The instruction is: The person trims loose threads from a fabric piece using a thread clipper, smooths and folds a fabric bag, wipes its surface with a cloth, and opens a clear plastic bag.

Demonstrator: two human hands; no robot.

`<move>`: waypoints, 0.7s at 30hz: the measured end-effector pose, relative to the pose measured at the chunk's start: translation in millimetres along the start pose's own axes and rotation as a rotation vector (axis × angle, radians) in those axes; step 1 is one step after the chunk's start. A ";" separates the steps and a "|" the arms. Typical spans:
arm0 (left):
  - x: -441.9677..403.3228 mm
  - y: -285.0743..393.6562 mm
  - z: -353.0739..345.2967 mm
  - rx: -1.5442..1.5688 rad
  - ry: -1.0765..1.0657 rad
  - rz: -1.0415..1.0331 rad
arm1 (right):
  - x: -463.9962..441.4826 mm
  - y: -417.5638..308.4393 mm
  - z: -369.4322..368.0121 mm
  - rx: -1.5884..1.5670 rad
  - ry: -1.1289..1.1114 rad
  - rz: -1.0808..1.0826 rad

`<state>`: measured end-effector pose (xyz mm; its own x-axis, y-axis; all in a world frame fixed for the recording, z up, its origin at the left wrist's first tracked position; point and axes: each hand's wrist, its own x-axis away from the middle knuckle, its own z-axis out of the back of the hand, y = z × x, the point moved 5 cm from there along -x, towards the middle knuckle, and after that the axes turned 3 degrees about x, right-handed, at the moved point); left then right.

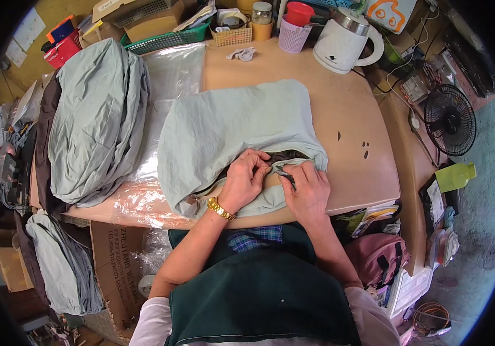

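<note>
A pale grey-green fabric piece (236, 115) lies on the brown table (357, 104) in front of me, its dark inner side showing at an opening along the near edge. My left hand (246, 180), with a gold watch at the wrist, pinches the edge of that opening. Close to its right, my right hand (306, 189) is closed on the same edge, with a small dark piece, too small to name, showing between thumb and fingers. The fingertips of both hands nearly meet at the fabric's rim.
Folded grey-green fabric (97, 121) is heaped at the left beside clear plastic sheets (172, 75). Along the back stand a green basket (169, 41), a pink cup (293, 36) and a white kettle (342, 43). A black fan (449, 120) is at the right.
</note>
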<state>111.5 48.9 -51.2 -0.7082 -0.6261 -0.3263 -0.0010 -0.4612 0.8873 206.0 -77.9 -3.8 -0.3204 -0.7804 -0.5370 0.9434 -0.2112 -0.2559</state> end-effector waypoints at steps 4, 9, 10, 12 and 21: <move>1.3 2.7 0.0 -0.021 -0.011 -0.021 | -4.7 -6.1 -6.0 0.073 -0.041 0.016; 2.4 3.4 -1.9 -0.011 -0.011 0.014 | -3.6 -3.2 -11.0 0.109 0.005 0.017; 2.3 4.2 -2.0 -0.025 -0.017 0.024 | -1.4 -2.5 -14.4 0.118 0.003 0.034; 0.9 6.5 -1.6 -0.011 -0.023 0.007 | 1.2 -0.5 -16.4 0.126 -0.001 0.049; 93.8 75.0 8.2 0.212 -0.752 -0.032 | 3.6 55.4 -34.9 -0.448 -0.059 -0.387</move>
<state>39.3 -39.3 -12.6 -0.9937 0.0143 -0.1113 -0.1106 -0.2944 0.9493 254.1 -71.9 -48.0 -0.6160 -0.7306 -0.2946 0.6264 -0.2276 -0.7455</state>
